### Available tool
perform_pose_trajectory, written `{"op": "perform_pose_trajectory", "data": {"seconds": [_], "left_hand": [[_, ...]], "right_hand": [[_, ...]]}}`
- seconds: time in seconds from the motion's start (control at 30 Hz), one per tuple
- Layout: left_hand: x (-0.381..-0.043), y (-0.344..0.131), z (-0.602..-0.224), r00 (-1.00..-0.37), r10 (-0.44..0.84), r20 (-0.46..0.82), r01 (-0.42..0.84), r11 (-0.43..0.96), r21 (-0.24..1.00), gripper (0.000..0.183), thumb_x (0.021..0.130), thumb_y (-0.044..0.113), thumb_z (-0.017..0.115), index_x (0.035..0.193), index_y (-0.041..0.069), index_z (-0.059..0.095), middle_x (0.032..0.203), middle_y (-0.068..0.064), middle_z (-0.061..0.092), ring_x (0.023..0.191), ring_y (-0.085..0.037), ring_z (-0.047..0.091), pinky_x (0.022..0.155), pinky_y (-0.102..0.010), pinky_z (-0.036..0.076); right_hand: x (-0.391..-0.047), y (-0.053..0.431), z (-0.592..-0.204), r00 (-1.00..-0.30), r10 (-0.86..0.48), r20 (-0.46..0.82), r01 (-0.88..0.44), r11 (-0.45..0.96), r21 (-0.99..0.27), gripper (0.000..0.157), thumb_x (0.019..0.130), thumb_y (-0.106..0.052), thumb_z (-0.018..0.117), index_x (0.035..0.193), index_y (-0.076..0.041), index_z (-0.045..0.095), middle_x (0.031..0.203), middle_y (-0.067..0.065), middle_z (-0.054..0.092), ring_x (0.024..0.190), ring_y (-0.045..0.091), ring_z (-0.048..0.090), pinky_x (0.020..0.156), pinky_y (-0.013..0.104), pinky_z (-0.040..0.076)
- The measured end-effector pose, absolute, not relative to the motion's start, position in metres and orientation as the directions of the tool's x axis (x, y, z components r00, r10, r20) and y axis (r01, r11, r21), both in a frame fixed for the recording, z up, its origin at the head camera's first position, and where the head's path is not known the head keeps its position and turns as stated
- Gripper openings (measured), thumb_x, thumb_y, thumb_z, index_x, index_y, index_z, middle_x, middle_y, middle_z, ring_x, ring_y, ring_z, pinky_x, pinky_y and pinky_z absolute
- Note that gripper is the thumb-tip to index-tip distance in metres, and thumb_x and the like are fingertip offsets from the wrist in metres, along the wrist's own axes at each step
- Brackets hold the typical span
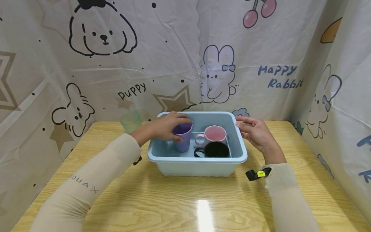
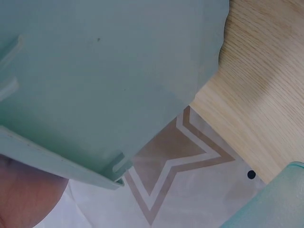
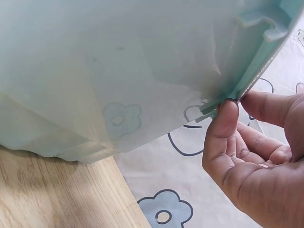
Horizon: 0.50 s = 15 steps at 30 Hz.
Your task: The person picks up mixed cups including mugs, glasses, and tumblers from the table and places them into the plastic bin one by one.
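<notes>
A light blue plastic basin [image 1: 197, 159] stands on the wooden table. Inside it, at the left, is a purple cup [image 1: 184, 144], upright or nearly so. My left hand [image 1: 166, 126] reaches over the basin's left rim and grips this cup near its top, thumb on the near side. A pink mug [image 1: 215, 132] and a black mug [image 1: 216, 150] sit in the right part, handles to the left. At the right rim, my right hand [image 1: 258, 133] pinches the basin's edge between thumb and fingers, clearest in the right wrist view. The left wrist view shows mostly the basin's outer wall [image 2: 118, 61].
A translucent green cup [image 1: 129, 121] stands to the left behind my left forearm, partly hidden by it. The wooden table [image 1: 162, 203] runs back to a printed cloth [image 1: 174, 42] that hangs behind and along both sides.
</notes>
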<state>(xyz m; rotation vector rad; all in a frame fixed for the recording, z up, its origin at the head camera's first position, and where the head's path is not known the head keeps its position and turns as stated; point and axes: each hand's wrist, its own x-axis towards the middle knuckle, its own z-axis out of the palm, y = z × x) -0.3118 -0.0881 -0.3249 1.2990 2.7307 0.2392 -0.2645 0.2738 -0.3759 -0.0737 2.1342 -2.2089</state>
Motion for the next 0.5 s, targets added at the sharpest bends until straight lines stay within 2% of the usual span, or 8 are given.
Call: {"op": "perform_pose_trajectory", "data": {"seconds": [0.27, 0.5], "left_hand": [[-0.311, -0.100, -0.318, -0.645, 0.763, 0.048, 0.750, 0.620, 0.230, 0.072, 0.086, 0.037, 0.084, 0.148, 0.017, 0.055, 0.152, -0.011, 0.048, 0.137, -0.032, 0.040, 0.111, -0.054, 0.039], [-0.309, -0.121, -0.308, -0.684, 0.717, 0.137, 0.720, 0.633, 0.285, 0.068, 0.090, 0.034, 0.080, 0.149, 0.013, 0.053, 0.150, -0.013, 0.049, 0.138, -0.034, 0.039, 0.114, -0.055, 0.035]], "right_hand": [[-0.264, 0.274, -0.377, -0.996, -0.083, -0.016, 0.019, -0.033, -0.999, 0.050, 0.101, -0.014, 0.067, 0.143, 0.007, 0.051, 0.101, 0.000, 0.072, 0.088, 0.010, 0.068, 0.079, 0.026, 0.059], [-0.263, 0.274, -0.376, -0.996, -0.088, -0.014, 0.017, -0.032, -0.999, 0.051, 0.101, -0.015, 0.066, 0.144, 0.008, 0.050, 0.102, -0.001, 0.072, 0.088, 0.011, 0.068, 0.080, 0.026, 0.059]]}}
